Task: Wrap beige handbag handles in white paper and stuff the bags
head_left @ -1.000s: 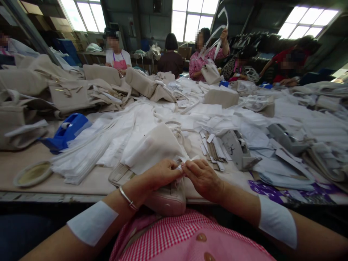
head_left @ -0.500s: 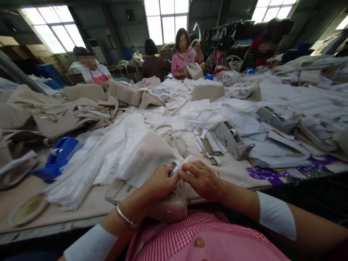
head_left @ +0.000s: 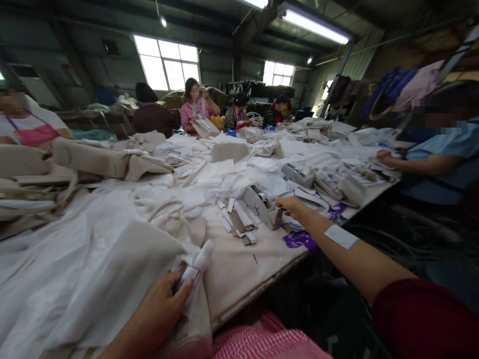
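My left hand [head_left: 164,304] is closed around a strip of white wrapping [head_left: 192,267] at the upper part of a beige bag [head_left: 194,319] by the table's near edge. A broad white sheet [head_left: 123,279] lies left of that hand. My right hand [head_left: 292,207] reaches far forward, fingers pinched together at the cutter end of a grey tape dispenser [head_left: 260,207]. Whatever those fingertips hold is too small to make out. Left of the dispenser lies a pile of beige and white strips [head_left: 239,219].
Beige bags [head_left: 90,157] are heaped at the left. White sheets cover much of the table [head_left: 254,271]. A second grey dispenser [head_left: 297,174] stands farther back, near purple plastic [head_left: 299,240]. Several co-workers sit around, one in blue [head_left: 441,154] at the right.
My right hand has left the wrapping and moved right to the dispenser. My left hand keeps hold of the wrapping. The view has swung right, bringing the person in blue into sight.
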Tool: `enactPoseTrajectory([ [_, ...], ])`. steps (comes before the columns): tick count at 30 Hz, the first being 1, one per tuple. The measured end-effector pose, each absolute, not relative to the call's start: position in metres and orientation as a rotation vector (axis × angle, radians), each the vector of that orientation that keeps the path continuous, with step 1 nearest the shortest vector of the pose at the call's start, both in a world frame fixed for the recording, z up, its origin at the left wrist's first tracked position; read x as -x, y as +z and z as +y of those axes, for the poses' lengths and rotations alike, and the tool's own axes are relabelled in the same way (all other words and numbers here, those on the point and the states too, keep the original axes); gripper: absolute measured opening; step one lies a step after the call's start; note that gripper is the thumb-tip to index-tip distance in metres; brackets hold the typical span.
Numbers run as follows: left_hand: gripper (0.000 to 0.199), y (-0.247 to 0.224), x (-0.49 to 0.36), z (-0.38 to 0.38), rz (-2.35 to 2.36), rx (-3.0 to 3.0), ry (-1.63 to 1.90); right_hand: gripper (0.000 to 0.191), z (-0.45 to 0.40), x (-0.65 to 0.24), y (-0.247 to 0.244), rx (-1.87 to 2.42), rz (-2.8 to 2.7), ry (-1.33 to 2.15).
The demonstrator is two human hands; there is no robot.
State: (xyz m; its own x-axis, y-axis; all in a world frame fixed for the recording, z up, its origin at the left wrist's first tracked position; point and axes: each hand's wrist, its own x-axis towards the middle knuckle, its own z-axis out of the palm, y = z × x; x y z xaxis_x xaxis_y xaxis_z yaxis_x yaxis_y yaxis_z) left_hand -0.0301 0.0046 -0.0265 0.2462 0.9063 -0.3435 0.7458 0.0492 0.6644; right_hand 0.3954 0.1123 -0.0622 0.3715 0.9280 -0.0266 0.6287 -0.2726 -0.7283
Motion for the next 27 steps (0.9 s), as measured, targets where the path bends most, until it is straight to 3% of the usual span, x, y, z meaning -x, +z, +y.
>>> enactPoseTrajectory([
  [4,0.041,-0.032,0.033,0.006,1.542,-1.751,0.277,0.024,0.115,-0.392,-0.07,2.08,-1.078,0.839],
  [10,0.041,-0.037,0.036,0.008,1.549,-1.761,0.256,0.01,0.084,-0.409,-0.058,1.903,-0.948,0.798],
  [20,0.039,-0.034,0.033,0.008,1.548,-1.789,0.242,0.015,0.054,-0.388,-0.104,1.913,-0.757,0.966],
  [27,0.033,-0.022,0.029,-0.002,1.578,-1.872,0.292,0.021,0.031,-0.343,-0.096,1.901,-1.043,1.009],
])
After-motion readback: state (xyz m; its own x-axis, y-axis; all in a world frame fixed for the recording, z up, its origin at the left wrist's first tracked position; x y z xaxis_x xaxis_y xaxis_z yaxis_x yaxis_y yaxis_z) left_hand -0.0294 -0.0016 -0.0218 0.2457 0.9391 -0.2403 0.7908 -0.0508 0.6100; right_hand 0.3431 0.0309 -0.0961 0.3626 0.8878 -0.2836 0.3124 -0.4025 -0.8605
